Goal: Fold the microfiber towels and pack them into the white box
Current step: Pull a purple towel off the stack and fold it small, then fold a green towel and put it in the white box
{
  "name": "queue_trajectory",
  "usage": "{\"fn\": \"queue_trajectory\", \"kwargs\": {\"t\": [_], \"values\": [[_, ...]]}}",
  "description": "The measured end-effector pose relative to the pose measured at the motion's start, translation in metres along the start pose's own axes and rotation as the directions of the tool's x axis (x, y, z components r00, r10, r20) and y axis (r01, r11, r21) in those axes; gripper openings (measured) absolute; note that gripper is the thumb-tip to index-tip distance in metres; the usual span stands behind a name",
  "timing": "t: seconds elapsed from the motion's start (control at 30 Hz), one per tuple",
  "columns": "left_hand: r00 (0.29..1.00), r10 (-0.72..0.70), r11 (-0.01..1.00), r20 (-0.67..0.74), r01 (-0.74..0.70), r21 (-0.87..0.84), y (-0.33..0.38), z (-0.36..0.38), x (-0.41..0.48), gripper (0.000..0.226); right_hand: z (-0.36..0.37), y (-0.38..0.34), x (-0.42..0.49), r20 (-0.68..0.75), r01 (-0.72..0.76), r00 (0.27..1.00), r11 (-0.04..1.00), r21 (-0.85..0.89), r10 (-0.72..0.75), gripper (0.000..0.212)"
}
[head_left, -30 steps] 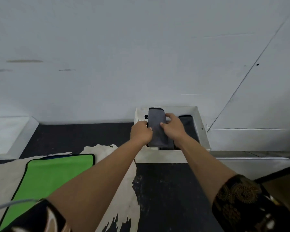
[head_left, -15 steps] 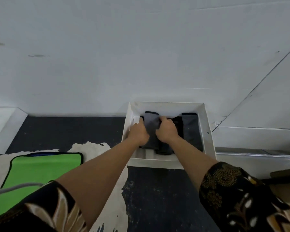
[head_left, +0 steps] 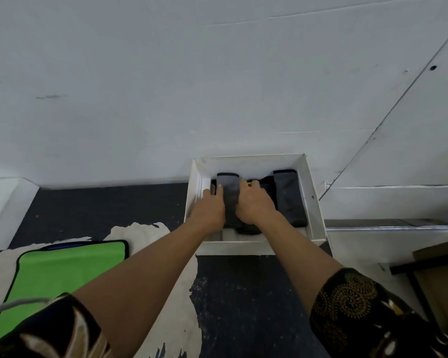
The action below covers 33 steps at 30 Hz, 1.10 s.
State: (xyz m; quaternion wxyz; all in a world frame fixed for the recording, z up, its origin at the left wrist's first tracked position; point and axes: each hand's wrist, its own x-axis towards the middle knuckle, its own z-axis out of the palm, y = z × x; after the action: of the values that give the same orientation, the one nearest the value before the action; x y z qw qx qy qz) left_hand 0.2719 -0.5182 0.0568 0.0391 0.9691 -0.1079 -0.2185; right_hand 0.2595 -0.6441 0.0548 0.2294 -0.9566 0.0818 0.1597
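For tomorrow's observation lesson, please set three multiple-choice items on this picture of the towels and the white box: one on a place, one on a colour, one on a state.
1. Where is the folded grey towel that the left hand and the right hand grip?
A. in the left part of the white box
B. on the dark floor
C. on a shelf

2. What colour is the black-edged mat left of the arms?
A. red
B. green
C. yellow

3. How is the white box?
A. shut with a lid
B. tipped on its side
C. open at the top

Answers: 1 A, both hands hold it inside the box, near its left wall. 2 B, its face is bright green. 3 C, the inside shows from above and no lid is on it.
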Motion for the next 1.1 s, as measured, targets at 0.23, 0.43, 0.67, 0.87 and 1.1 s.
{"fn": "queue_trajectory", "kwargs": {"t": [0.23,0.43,0.67,0.87,1.1], "values": [[0.873,0.132,0.942,-0.470,-0.258,-0.215,-0.034,-0.006,-0.064,0.054,0.007,-0.025,-0.065,-0.300,0.076,0.952,0.997,0.034,-0.062,0.058],[0.820,0.096,0.944,-0.564,-0.255,-0.209,-0.121,0.014,-0.144,0.059,0.047,-0.088,-0.137,-0.548,0.170,0.822,0.985,-0.026,-0.156,0.053],[0.907,-0.084,0.983,-0.412,0.008,-0.182,-0.257,0.058,-0.218,0.068,0.145,-0.165,-0.191,-0.437,0.134,0.890,0.991,-0.021,-0.130,0.053],[0.928,-0.239,0.962,-0.287,0.184,-0.203,-0.366,0.096,-0.264,0.072,0.230,-0.234,-0.215,-0.246,0.188,0.951,0.982,-0.030,-0.189,0.059],[0.993,-0.028,0.990,-0.117,0.011,-0.140,-0.443,0.147,-0.297,0.045,0.301,-0.263,-0.237,0.077,0.284,0.959,0.934,-0.218,-0.274,0.030]]}}
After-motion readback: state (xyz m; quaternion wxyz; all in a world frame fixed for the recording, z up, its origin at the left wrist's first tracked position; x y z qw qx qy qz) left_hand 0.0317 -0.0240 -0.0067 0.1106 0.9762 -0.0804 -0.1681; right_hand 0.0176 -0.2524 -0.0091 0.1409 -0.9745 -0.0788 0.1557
